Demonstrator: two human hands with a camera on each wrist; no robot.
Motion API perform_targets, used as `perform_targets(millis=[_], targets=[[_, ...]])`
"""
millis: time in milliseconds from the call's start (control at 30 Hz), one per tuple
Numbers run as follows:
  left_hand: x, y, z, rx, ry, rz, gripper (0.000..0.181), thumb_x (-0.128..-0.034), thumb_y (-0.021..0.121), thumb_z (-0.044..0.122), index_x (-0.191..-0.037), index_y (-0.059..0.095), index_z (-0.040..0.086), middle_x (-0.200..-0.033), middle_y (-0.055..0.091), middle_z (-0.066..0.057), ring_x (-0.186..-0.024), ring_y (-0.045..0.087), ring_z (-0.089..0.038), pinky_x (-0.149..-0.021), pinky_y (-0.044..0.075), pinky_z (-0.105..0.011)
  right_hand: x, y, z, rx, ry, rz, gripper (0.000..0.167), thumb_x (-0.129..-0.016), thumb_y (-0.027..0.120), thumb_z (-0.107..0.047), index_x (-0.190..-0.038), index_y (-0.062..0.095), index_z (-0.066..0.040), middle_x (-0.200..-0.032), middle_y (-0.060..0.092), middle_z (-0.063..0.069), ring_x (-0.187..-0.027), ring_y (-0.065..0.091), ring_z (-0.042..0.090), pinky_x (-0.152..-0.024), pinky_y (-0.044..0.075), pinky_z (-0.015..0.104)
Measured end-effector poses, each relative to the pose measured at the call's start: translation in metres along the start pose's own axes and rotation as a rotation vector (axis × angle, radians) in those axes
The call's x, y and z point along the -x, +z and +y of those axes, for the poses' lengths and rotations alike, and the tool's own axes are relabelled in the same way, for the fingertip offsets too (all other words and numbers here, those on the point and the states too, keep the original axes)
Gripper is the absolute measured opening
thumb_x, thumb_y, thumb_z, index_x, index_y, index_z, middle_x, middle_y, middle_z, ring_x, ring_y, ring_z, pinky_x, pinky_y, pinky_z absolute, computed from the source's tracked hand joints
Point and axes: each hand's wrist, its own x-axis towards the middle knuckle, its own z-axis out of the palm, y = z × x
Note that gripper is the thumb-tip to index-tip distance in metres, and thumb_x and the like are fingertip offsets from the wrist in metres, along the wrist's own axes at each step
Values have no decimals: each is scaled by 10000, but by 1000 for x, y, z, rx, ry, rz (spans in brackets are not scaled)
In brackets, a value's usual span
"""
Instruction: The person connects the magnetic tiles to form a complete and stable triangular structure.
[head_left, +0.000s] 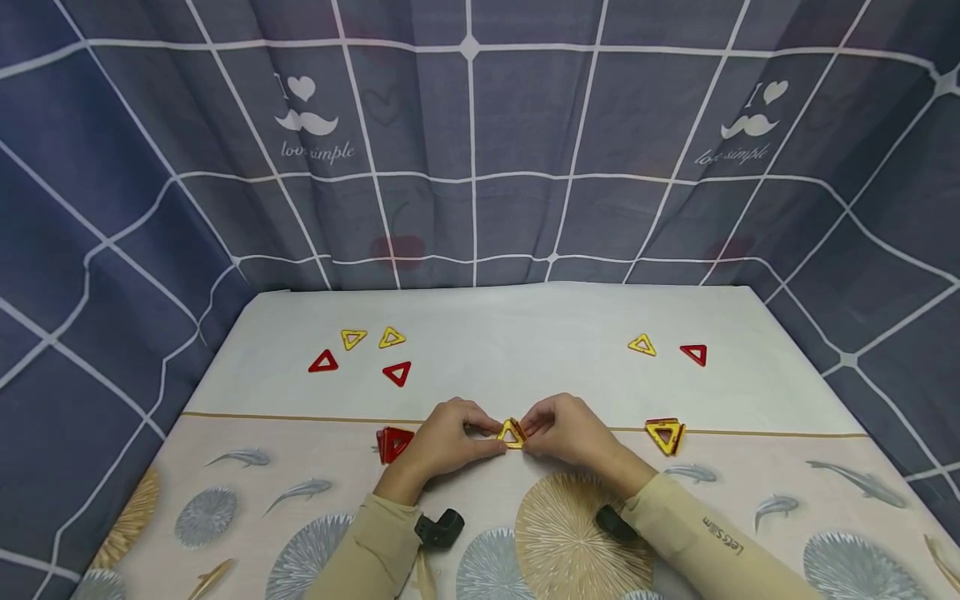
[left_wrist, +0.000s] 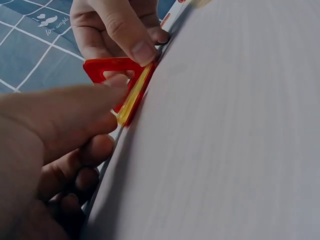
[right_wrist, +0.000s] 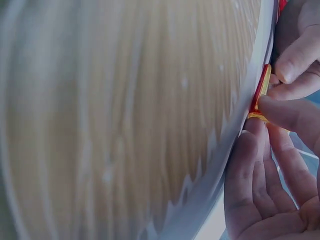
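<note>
A small assembly of triangular plastic tiles, which look like magnetic tiles, is between my two hands at the middle of the table. Its yellow tile [head_left: 513, 446] faces the head view. In the left wrist view a red tile [left_wrist: 112, 64] meets a yellow edge at an angle. My left hand [head_left: 453, 440] pinches the assembly's left side between thumb and fingers. From the right, my right hand [head_left: 566, 429] pinches the opposite side. The fingers hide part of the tiles, and how they all join cannot be seen.
Left of my hands stands a red tile cluster [head_left: 386, 446], partly behind the left hand. A yellow-and-red cluster [head_left: 678, 437] stands at right. Farther back lie loose yellow tiles [head_left: 392, 343] and red tiles [head_left: 323, 368] at left, with a yellow tile [head_left: 642, 351] and red tile [head_left: 694, 347] at right.
</note>
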Motion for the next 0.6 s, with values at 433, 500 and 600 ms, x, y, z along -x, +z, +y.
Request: perform_targets(millis=[433,500,600], targets=[[3,0,1,-27,10,-52,211,-912,750,172,-1121,767,152,-1115,593,63,-1084,555,-168,-961,457,-439,-3,-2,-3,55,40,31,136,-803,793,21,-868,748,-89,-760,654,-32,-674,591,123,-606,488,302],[2,-1,0,-25,15,-52,180,-888,780,157,-1068,776,152,-1071,618,81,-1053,565,-160,-944,466,-427,-3,-2,-4,64,62,41,117,-809,796,-5,-859,733,-90,-739,641,-34,-655,580,125,-594,475,298],[1,-2,0,-24,18,-51,181,-854,820,148,-1031,787,161,-1011,663,112,-1008,578,-142,-925,475,-407,-4,-1,-4,78,98,50,90,-823,801,-46,-832,729,-98,-710,644,-43,-634,576,121,-588,463,296]])
